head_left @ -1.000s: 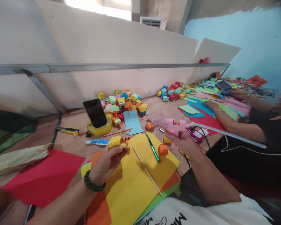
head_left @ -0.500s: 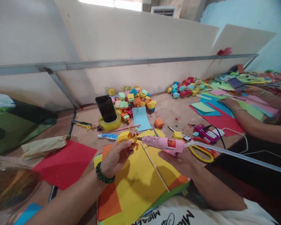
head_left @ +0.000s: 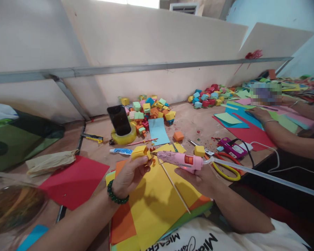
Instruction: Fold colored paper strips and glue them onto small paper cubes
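Between the fingers of my left hand is a small yellow paper box, with a flap at its right side. My right hand is closed around a pink hot glue gun, whose tip is at the box's flap; whether it touches I cannot tell. A long clear glue stick runs out of the gun's back to the right. Below both hands lie stacked sheets of yellow paper, with a thin wooden stick across them.
Behind are heaps of coloured paper boxes, a phone propped in a tape roll, and a blue paper strip. Yellow-handled scissors lie right, near a purple power adapter. A co-worker's hand rests on paper farther right.
The glue gun's tip has shifted slightly left towards the yellow box's flap. The camera view has moved a little; both hands keep their holds.
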`<state>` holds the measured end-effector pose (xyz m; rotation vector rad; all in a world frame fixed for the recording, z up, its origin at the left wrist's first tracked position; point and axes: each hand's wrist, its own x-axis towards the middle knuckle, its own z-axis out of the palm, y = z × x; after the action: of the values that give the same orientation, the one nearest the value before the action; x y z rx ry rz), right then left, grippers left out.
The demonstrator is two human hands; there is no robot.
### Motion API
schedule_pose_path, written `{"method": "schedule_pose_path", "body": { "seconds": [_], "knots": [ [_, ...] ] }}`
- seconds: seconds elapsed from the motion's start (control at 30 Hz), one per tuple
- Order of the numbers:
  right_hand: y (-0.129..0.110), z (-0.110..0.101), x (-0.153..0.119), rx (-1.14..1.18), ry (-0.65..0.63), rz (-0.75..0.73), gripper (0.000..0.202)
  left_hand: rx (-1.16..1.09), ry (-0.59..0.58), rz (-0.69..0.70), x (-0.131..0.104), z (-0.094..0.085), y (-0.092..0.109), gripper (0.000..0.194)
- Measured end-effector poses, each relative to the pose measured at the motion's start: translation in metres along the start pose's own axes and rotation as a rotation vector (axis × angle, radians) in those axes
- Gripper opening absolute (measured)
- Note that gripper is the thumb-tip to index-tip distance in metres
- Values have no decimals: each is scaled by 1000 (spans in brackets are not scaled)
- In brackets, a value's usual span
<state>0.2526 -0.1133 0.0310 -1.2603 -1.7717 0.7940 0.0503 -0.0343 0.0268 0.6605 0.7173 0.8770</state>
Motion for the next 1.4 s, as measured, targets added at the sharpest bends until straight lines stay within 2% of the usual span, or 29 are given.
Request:
{"method": "schedule_pose_path", "body": {
  "seconds": [0.17,0.4,0.57,0.77,0.9,1.07,1.4],
  "knots": [
    [-1,0,-1,25,30,4,40,22,-5,-2,1,-2,-1,27],
    [-7,-2,2,120,-44,24,42,36,-11,-5,1,-2,-1,28],
    [-7,-4,1,108,-57,13,41,39,-50,9,-1,0,0,31],
    [-11,-6,1,116,-34,69,41,29,-27,-3,-1,0,0,39],
    [-8,-6,1,144,-69,51,40,25,-38,-7,-1,1,1,44],
    [-4,-5,-2,167,-51,52,42,24,-23,-12,-1,1,1,46],
    [-21,-7,4,185,-66,64,42,85,-14,2,-2,1,1,29]
  ]
}}
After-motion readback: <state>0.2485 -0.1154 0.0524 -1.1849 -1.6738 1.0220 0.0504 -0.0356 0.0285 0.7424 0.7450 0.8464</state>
